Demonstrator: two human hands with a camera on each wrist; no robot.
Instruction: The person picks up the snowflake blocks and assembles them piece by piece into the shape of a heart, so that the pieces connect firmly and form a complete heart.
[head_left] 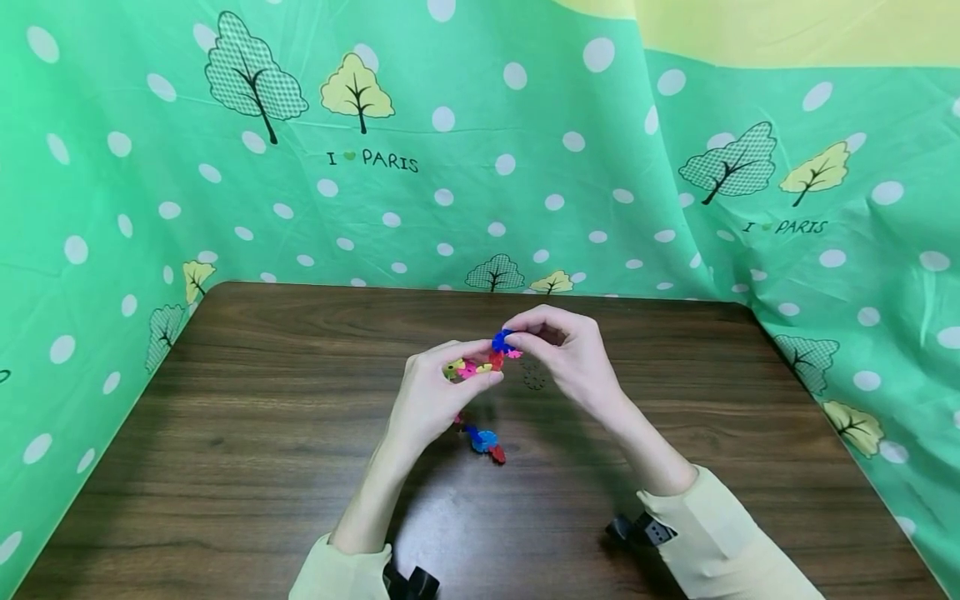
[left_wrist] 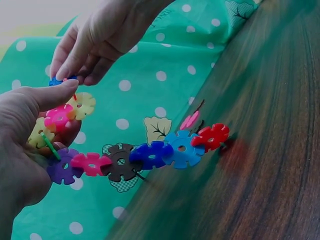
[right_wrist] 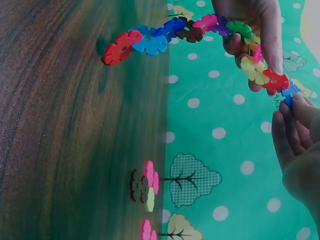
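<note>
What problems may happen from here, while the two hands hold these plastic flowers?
The blue plastic flower pinched by the right hand might slip from the fingers near the red plastic flower beside it. The multicoloured chain of plastic flowers trails out beyond the left hand, so its weight could pull a joint apart. The loose brown plastic flower on the wood-grained table might get knocked away.

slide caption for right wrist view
Left hand holding a chain of flower-shaped pieces, right hand pinching its blue end.
</note>
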